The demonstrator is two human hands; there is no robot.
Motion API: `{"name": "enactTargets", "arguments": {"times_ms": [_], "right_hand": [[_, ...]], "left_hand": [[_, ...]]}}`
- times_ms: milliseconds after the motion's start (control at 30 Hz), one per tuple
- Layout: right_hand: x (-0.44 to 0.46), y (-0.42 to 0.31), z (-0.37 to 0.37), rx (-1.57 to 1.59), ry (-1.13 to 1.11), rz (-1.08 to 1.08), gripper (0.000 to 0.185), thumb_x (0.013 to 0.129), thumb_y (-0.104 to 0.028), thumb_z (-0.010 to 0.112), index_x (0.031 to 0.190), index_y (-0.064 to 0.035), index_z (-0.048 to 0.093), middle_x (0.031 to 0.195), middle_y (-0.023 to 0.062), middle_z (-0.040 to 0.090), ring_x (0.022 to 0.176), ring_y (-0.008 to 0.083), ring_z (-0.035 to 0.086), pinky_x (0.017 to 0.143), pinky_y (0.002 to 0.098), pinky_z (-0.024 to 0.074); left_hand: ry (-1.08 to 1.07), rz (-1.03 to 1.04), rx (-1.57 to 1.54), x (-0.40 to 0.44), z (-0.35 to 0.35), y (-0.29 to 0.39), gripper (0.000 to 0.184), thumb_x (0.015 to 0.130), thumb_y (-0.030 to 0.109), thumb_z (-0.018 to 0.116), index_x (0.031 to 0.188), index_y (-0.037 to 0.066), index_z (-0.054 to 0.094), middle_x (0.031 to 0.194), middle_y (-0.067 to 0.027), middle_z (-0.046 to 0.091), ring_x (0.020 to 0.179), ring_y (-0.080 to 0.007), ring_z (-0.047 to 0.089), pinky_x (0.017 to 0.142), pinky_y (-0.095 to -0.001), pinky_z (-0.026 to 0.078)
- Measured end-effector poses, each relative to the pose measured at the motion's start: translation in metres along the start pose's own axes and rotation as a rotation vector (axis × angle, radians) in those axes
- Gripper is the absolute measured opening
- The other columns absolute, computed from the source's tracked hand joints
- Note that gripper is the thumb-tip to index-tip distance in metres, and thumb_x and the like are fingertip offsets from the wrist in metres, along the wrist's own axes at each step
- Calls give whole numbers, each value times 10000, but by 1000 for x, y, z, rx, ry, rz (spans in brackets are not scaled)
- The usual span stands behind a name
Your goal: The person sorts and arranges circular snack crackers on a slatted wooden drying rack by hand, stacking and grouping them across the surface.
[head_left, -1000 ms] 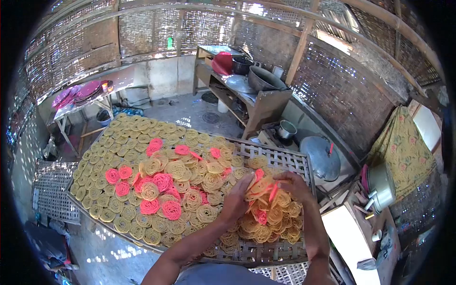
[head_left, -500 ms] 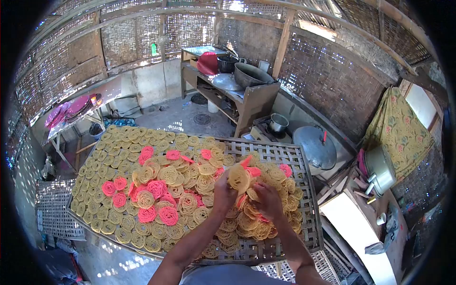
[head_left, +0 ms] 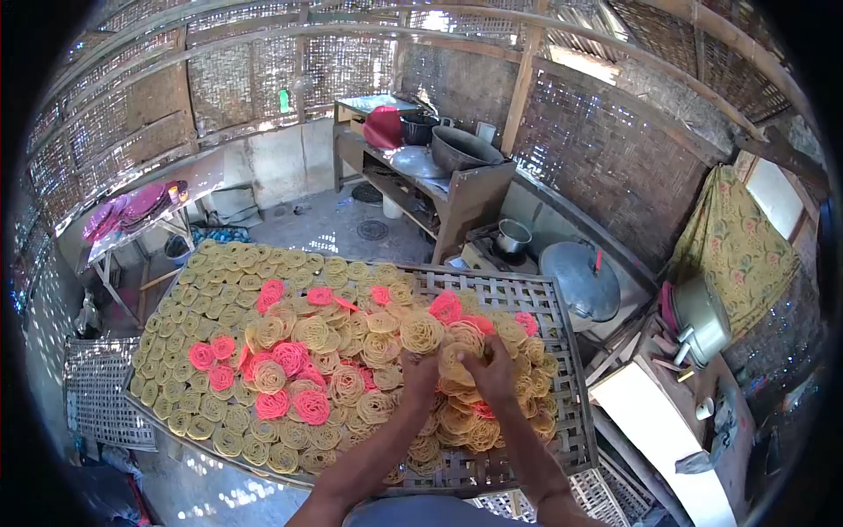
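My left hand is closed at the lower edge of a pale yellow, lacy coiled cracker, which faces me. Just to its right, my right hand pinches another yellow coiled cracker, thumb on the near side. Both hands are above a heap of yellow crackers at the right part of a woven bamboo rack. Beyond the fingers, a pink cracker lies on the heap. To the left, yellow crackers in rows cover the rack, with a loose pile of pink crackers and yellow ones on top.
Behind the rack stands a wooden bench with a large dark pan. A small pot sits on a stove, beside a big domed lid. At right are a metal pot and a white board.
Both hands have turned the crackers flatter and drawn slightly apart. The cracker at my left hand now faces me, and a pink cracker beyond the hands lies more fully in view.
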State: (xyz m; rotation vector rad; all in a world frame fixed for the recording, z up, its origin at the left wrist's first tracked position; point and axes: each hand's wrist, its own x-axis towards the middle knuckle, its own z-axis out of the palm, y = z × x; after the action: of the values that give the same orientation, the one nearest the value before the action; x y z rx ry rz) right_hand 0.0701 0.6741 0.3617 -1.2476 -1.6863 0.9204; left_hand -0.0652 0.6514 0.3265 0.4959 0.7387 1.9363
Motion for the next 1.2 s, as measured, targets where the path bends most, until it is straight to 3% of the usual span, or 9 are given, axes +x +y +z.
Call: {"name": "enactTargets", "arguments": {"times_ms": [200, 367, 433, 533, 667, 933, 1067, 1100, 1200], "right_hand": [[6, 48, -10, 223, 214, -226, 279, 910, -158, 732, 1065, -8, 555, 830, -4, 576, 771, 91, 515, 688, 274, 453], [6, 60, -27, 371, 166, -99, 236, 954, -166, 674, 1085, 18, 605, 854, 28, 625, 780, 90, 549, 707, 272, 470], [5, 49, -34, 174, 188, -15, 267, 952, -195, 678, 1104, 21, 639, 898, 59, 664, 801, 97, 587, 743, 268, 488], [6, 40, -43, -101, 232, -47, 327, 932, -235, 698, 1142, 14, 672, 989, 109, 705, 885, 165, 649, 834, 310, 511], [29, 46, -55, -539, 325, -290, 420, 900, -314, 715, 1181, -4, 679, 1128, 170, 704, 1059, 316, 659, 947, 420, 503], [163, 118, -12, -692, 4, -167, 663, 829, -504, 741, 1275, -31, 612, 1244, 196, 653, 1162, 365, 612, 1004, 445, 469], [194, 89, 9, -621, -462, 140, 872, 762, -619, 744, 1382, -50, 517, 1366, 196, 579, 1249, 380, 561, 1051, 464, 436], [192, 108, 28, -944, -343, 18, 876, 740, -628, 756, 1376, -71, 524, 1383, 196, 561, 1259, 387, 551, 1058, 481, 429], [167, 79, 37, -893, -373, 24, 864, 713, -613, 786, 1361, -98, 537, 1382, 211, 552, 1243, 391, 560, 1049, 483, 437]], "left_hand": [[226, -1, 230, 16, -13, 12, 264, 905, 136, 743, 1125, 13, 665, 1045, -50, 705, 877, -129, 648, 740, -295, 527], [-144, -175, 672, 11, -15, 17, 318, 889, 173, 742, 1166, 37, 666, 1084, -97, 721, 965, -242, 675, 870, -354, 513], [-376, -133, 1091, 8, -11, 19, 455, 850, 170, 754, 1272, 62, 622, 1174, -152, 696, 1067, -312, 666, 930, -377, 502], [-578, 403, 1149, -5, -11, 7, 699, 790, 197, 754, 1432, 113, 492, 1390, -222, 545, 1272, -395, 531, 1038, -457, 442], [-685, 368, 1369, -8, -24, -4, 859, 777, 231, 743, 1531, 128, 345, 1562, -244, 311, 1435, -424, 318, 1154, -530, 283], [-641, 318, 1560, -72, -32, -2, 1217, 681, 642, 788, 1595, 121, 176, 1608, -318, 93, 1498, -500, 84, 1170, -666, 76], [-710, 326, 1705, -82, -42, -3, 1387, 544, 726, 806, 1607, 146, 131, 1613, -313, 67, 1499, -497, 69, 1174, -661, 58], [-703, 345, 1734, -82, -41, -3, 1388, 540, 723, 808, 1608, 152, 129, 1614, -309, 72, 1499, -494, 77, 1176, -659, 58], [-659, 349, 1798, -79, -43, -6, 1386, 533, 717, 810, 1609, 165, 131, 1614, -301, 90, 1499, -480, 100, 1180, -651, 61]]}}
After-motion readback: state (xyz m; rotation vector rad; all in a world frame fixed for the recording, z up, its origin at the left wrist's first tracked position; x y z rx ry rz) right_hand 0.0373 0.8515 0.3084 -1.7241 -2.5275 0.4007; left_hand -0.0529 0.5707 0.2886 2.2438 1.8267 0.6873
